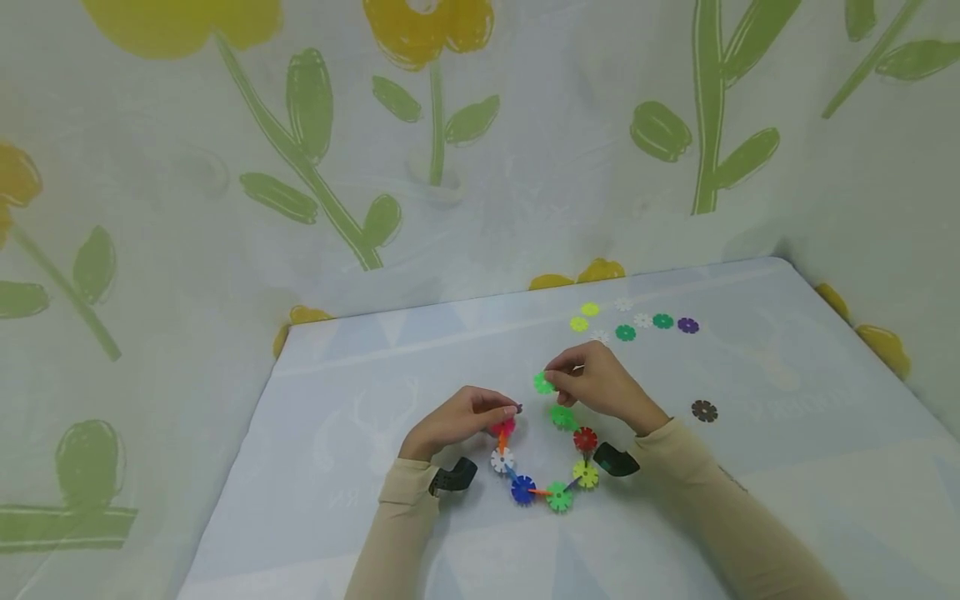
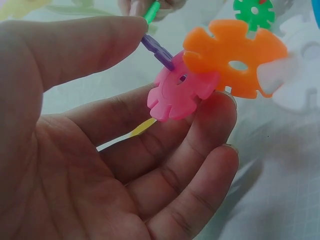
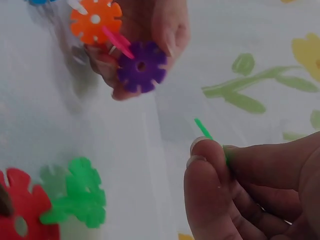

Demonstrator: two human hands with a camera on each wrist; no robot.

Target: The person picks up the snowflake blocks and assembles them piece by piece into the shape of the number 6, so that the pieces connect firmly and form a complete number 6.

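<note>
Right hand (image 1: pixel 600 383): thumb and forefinger closed tip to tip on a light green disc (image 1: pixel 543 382), no gap beyond the disc's thickness. Other fingers curl beneath. In the right wrist view the disc stands nearly edge-on. Forearm comes in from near right, fingers pointing left.

Left hand (image 1: pixel 459 418): loosely curled, thumb set against a purple disc (image 3: pixel 150 76) with fingers behind it; a light hold, the hand partly open. Forearm comes in from near left, fingers pointing right, so the hands face one another across a short gap. The green disc and purple disc are apart.

The purple disc ends a chain (image 1: pixel 558 503) of slotted discs. Next to it a pink disc (image 2: pixel 172 100), by the fingers; then an orange disc (image 2: pixel 215 47), white disc (image 1: pixel 502 460) and so on, curving in a U on the near side between the wrists. Its other end, a green piece (image 1: pixel 561 417) past a red disc (image 1: pixel 585 439), sits just below the right hand.

Outward: loose yellow, white, green and purple discs (image 1: pixel 662 321) lie beyond the right hand; a dark brown disc (image 1: pixel 704 411) lies to its right. Pale cloth covers the table (image 1: pixel 300 500); flowered sheeting (image 1: pixel 540 192) behind.
</note>
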